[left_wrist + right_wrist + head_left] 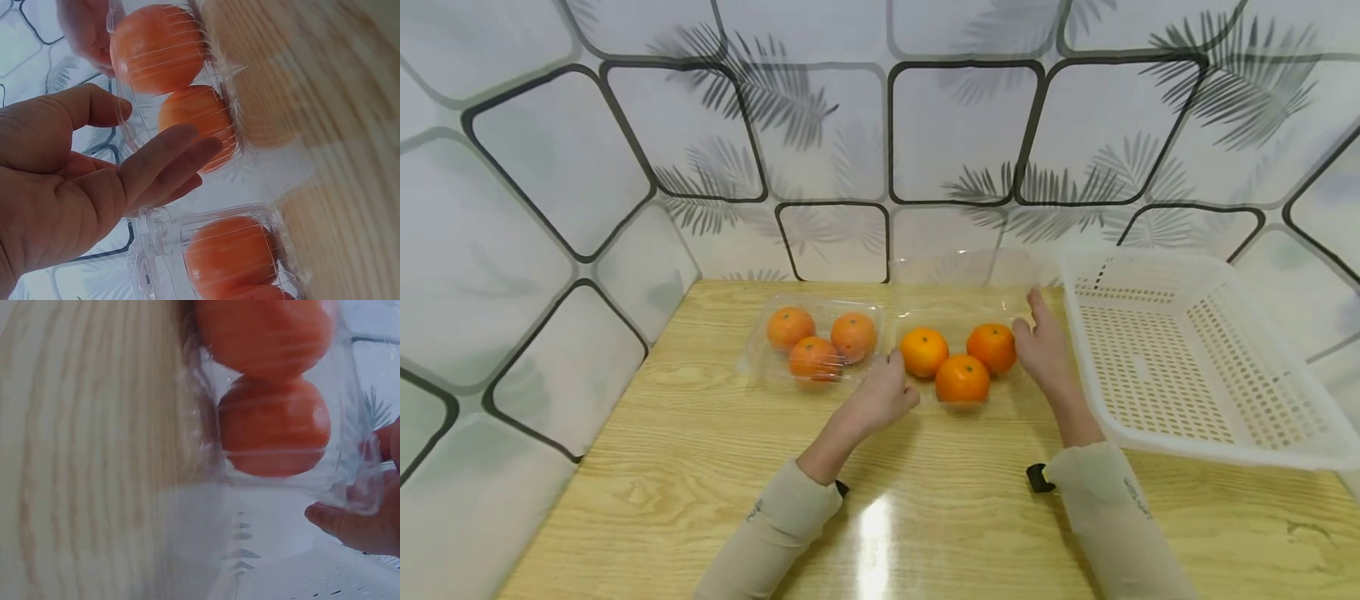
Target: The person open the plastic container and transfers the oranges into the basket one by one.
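A clear plastic fruit box [964, 403] with three oranges [962, 379] lies on the table between the two hands, its clear lid [962, 268] raised at the back. My left hand [883, 393] is at this box's left side; in the left wrist view the thumb touches the rim and the fairly straight fingers [169, 156] lie along the wall. At the right side my right hand [1047, 346] pinches the plastic rim [369, 487] between thumb and fingers. A second clear box [760, 371] with three oranges [815, 358] sits just left of my left hand.
A white perforated plastic basket [1292, 383] stands at the right, close to my right forearm. The wooden table [700, 467] meets a patterned cloth backdrop [827, 167] at the back and left.
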### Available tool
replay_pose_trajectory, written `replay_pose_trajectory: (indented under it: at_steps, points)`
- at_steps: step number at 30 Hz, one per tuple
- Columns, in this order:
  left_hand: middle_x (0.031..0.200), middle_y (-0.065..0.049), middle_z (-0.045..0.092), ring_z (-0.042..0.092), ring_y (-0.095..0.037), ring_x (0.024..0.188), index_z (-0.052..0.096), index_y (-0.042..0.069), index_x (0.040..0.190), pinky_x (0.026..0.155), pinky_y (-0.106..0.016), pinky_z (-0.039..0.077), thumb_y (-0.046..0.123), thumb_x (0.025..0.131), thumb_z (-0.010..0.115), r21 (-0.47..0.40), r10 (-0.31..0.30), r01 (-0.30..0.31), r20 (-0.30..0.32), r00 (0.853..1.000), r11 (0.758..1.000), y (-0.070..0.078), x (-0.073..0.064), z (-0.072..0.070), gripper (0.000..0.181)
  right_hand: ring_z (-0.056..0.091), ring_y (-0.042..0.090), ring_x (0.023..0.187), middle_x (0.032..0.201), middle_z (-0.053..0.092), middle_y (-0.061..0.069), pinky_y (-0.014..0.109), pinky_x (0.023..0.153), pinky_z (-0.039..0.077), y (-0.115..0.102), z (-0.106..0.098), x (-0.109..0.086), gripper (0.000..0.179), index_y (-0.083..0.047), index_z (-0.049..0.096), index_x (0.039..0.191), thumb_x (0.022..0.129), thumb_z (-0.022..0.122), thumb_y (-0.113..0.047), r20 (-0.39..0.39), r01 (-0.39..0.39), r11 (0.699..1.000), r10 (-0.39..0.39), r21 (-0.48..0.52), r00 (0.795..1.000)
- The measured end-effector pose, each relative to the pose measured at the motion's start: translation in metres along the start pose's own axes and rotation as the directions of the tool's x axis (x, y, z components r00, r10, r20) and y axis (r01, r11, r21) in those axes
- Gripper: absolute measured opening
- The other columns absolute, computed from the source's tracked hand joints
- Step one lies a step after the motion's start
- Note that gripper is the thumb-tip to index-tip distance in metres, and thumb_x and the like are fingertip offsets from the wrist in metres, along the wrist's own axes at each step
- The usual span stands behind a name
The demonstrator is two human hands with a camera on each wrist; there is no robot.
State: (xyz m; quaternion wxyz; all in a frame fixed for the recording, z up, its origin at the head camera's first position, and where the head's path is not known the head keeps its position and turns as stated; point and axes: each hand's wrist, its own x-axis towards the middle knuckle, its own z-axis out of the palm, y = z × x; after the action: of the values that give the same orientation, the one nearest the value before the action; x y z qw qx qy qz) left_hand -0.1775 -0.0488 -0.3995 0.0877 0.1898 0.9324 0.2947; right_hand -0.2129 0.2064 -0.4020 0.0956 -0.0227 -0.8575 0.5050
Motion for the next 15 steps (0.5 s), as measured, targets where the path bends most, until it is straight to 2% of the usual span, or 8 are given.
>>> replay_pose_trajectory:
  at_steps: [2,5,9,15]
  points:
    - [0.127,-0.037,0.050,0.052,-0.037,0.111,0.036,-0.022,0.137,0.091,-0.047,0.049,0.005,0.088,0.059,-0.003,0.014,-0.014,0.004,1.000,1.000,-0.001,0.000,-0.001,0.060,0.018,0.038,0.149,0.164,0.017,0.017,0.053,0.118,0.022,0.004,-0.001,0.000,0.065,-0.002,0.010,0.159,0.102,0.038,-0.013,0.032,-0.007,0.999,0.009,-0.052,0.999]
    - [0.131,-0.038,0.048,0.050,-0.038,0.116,0.034,-0.022,0.140,0.095,-0.048,0.048,0.004,0.087,0.059,-0.012,0.026,-0.026,0.011,1.000,1.000,-0.003,-0.001,-0.002,0.064,0.018,0.042,0.148,0.164,0.014,0.017,0.056,0.117,0.021,0.009,-0.001,0.000,0.066,-0.004,0.007,0.159,0.102,0.039,-0.016,0.071,-0.025,0.997,0.030,-0.077,0.997]
    - [0.132,-0.038,0.047,0.048,-0.039,0.119,0.032,-0.022,0.141,0.098,-0.048,0.046,0.004,0.086,0.059,-0.017,0.027,-0.027,0.019,0.999,0.999,-0.005,-0.002,-0.003,0.066,0.020,0.044,0.147,0.165,0.011,0.016,0.058,0.115,0.024,0.015,-0.001,-0.001,0.067,-0.007,0.006,0.160,0.103,0.040,-0.018,0.111,-0.047,0.996,0.054,-0.070,0.992]
    - [0.136,-0.038,0.044,0.048,-0.038,0.123,0.030,-0.020,0.143,0.100,-0.048,0.045,0.004,0.086,0.060,-0.023,0.011,-0.010,0.046,0.999,1.000,-0.006,-0.002,-0.005,0.068,0.026,0.040,0.146,0.164,0.015,0.018,0.055,0.116,0.026,0.020,0.000,-0.005,0.065,-0.006,0.013,0.160,0.104,0.042,-0.018,0.130,-0.086,0.995,0.091,-0.042,0.987]
